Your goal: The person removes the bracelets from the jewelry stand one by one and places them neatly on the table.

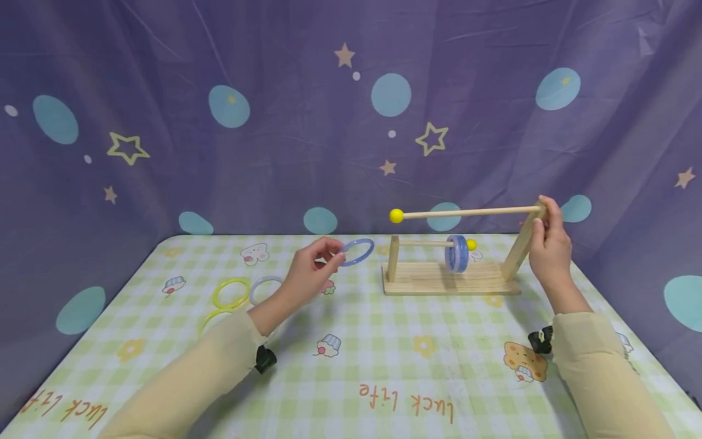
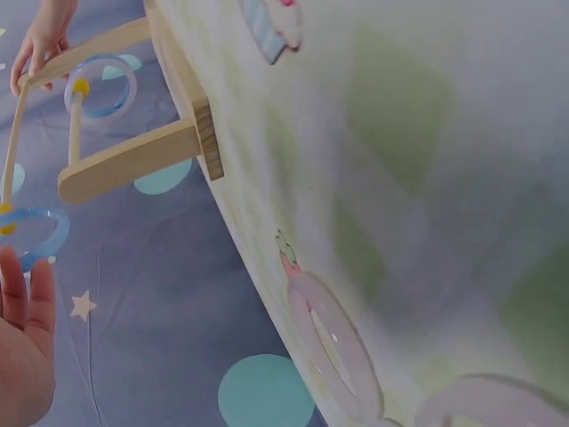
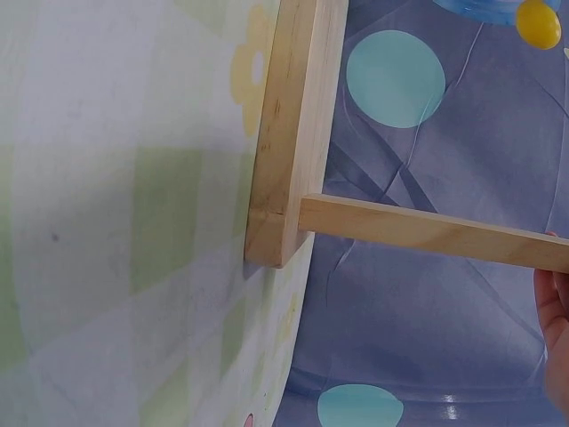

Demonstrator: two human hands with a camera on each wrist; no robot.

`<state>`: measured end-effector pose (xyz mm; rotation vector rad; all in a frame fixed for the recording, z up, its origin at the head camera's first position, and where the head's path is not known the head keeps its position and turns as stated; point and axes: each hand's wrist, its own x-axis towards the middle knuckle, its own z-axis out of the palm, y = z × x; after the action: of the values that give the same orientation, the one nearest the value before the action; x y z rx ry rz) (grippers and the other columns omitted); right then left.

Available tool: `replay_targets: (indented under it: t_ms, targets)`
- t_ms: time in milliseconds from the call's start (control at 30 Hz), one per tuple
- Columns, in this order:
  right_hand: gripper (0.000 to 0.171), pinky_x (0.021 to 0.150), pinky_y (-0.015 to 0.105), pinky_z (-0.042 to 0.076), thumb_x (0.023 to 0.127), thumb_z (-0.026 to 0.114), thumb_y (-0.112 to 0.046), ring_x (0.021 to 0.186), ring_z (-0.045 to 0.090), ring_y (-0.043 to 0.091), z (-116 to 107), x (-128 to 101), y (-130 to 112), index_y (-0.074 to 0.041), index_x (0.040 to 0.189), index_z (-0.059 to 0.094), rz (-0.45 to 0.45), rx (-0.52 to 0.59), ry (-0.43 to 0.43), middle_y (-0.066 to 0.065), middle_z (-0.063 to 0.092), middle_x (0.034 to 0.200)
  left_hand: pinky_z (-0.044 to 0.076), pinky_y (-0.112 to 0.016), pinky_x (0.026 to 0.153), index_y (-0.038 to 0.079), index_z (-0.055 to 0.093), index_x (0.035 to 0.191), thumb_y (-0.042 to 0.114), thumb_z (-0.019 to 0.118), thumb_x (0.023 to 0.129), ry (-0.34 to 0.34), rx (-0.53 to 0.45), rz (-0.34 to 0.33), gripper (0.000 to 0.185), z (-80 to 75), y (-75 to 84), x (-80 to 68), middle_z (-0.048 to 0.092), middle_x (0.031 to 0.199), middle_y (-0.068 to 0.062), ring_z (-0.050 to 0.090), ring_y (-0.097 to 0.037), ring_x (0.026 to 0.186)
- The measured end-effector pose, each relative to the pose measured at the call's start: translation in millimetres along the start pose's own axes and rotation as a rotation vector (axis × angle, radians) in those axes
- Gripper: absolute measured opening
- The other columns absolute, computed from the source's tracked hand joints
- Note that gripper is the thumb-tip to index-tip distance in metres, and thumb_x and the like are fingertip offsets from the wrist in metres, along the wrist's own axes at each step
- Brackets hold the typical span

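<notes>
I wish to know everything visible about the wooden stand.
The wooden stand looks like pale, unpainted wood. It stands upright, its flat base on the checked tablecloth. A short post carries the lower rod, a taller post the upper rod; these point in opposite directions, each tipped with a yellow ball. Bluish rings hang on the lower rod; the upper one is bare. The right hand grips the taller post's top.
</notes>
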<state>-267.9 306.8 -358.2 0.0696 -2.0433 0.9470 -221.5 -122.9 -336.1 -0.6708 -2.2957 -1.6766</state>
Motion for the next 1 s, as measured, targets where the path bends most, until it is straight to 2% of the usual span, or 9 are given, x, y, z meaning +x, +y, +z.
replay_targets:
  t_ms: [67, 100, 133, 300, 367, 467, 567, 833, 1000]
  targets:
    - [0.039, 0.069, 0.015, 0.035, 0.104, 0.042, -0.015, 0.081, 0.049, -0.015, 0.1, 0.0, 0.3, -0.022, 0.142, 0.045, 0.003, -0.002, 0.001, -0.041, 0.048, 0.088, 0.051, -0.026, 0.048, -0.004, 0.064, 0.106, 0.003, 0.063, 0.094, -0.013, 0.018, -0.004, 0.014, -2.0, -10.6, -1.6, 0.060, 0.080, -0.016, 0.055, -0.014, 0.058]
    - [0.039, 0.068, 0.015, 0.035, 0.104, 0.042, -0.016, 0.081, 0.049, -0.015, 0.3, 0.0, 0.5, -0.022, 0.142, 0.045, 0.002, -0.003, 0.001, -0.041, 0.048, 0.087, 0.052, -0.028, 0.048, -0.003, 0.065, 0.107, 0.005, 0.064, 0.094, -0.019, 0.028, -0.003, 0.015, -3.3, -16.2, -2.5, 0.061, 0.080, -0.014, 0.056, -0.015, 0.057]
    - [0.039, 0.068, 0.015, 0.035, 0.104, 0.043, -0.016, 0.080, 0.042, -0.021, 0.5, -0.1, 0.8, -0.023, 0.142, 0.045, 0.002, -0.002, 0.001, -0.041, 0.049, 0.087, 0.053, -0.031, 0.049, -0.001, 0.066, 0.107, 0.006, 0.065, 0.094, -0.026, 0.034, 0.005, 0.015, -5.0, -17.1, -4.8, 0.062, 0.080, -0.014, 0.057, -0.015, 0.057]
    - [0.038, 0.068, 0.019, 0.036, 0.104, 0.043, -0.016, 0.080, 0.042, -0.020, 1.5, 0.1, 1.0, -0.022, 0.141, 0.045, -0.010, -0.005, 0.003, -0.042, 0.048, 0.087, 0.055, -0.031, 0.058, 0.002, 0.069, 0.103, 0.004, 0.067, 0.092, -0.063, 0.131, 0.096, 0.012, -14.6, -25.1, -14.1, 0.065, 0.077, -0.008, 0.061, -0.015, 0.060]
    - [0.038, 0.068, 0.020, 0.036, 0.104, 0.043, -0.016, 0.080, 0.050, -0.011, 1.8, 0.3, 0.9, -0.021, 0.141, 0.045, -0.010, -0.008, 0.005, -0.041, 0.049, 0.087, 0.054, -0.027, 0.060, 0.003, 0.070, 0.103, 0.004, 0.066, 0.092, -0.081, 0.166, 0.128, 0.012, -18.5, -28.5, -17.7, 0.065, 0.077, -0.004, 0.062, -0.015, 0.062]
    - [0.038, 0.068, 0.023, 0.037, 0.104, 0.042, -0.016, 0.083, 0.061, 0.014, 1.9, 0.1, 1.1, -0.021, 0.142, 0.044, -0.010, -0.011, 0.000, -0.042, 0.047, 0.087, 0.052, -0.024, 0.059, 0.003, 0.069, 0.103, 0.005, 0.067, 0.092, -0.119, 0.201, 0.143, 0.012, -24.4, -32.4, -22.9, 0.067, 0.080, -0.002, 0.063, -0.019, 0.065]
    - [0.038, 0.068, 0.024, 0.037, 0.104, 0.042, -0.016, 0.086, 0.061, 0.035, 1.9, -0.6, 1.4, -0.022, 0.142, 0.043, -0.009, -0.011, -0.007, -0.042, 0.046, 0.087, 0.050, -0.025, 0.057, 0.005, 0.070, 0.103, 0.007, 0.067, 0.092, -0.170, 0.239, 0.133, 0.011, -31.3, -33.8, -28.5, 0.068, 0.082, 0.001, 0.062, -0.021, 0.066]
    - [0.039, 0.069, 0.021, 0.036, 0.104, 0.042, -0.016, 0.087, 0.060, 0.033, 1.1, -0.5, 2.0, -0.023, 0.142, 0.044, 0.002, -0.021, 0.003, -0.043, 0.047, 0.087, 0.044, -0.024, 0.054, 0.018, 0.072, 0.107, 0.014, 0.066, 0.094, -0.283, 0.337, 0.114, 0.015, -49.7, -36.5, -38.7, 0.069, 0.092, 0.010, 0.052, -0.008, 0.063]
    - [0.038, 0.069, 0.025, 0.036, 0.104, 0.042, -0.016, 0.090, 0.061, 0.039, -0.1, -0.2, 1.0, -0.023, 0.142, 0.043, -0.001, -0.014, -0.006, -0.043, 0.045, 0.087, 0.047, -0.024, 0.059, 0.016, 0.071, 0.106, 0.014, 0.066, 0.094, -0.342, 0.410, 0.107, 0.013, -57.9, -40.4, -42.1, 0.068, 0.091, 0.005, 0.053, -0.006, 0.066]
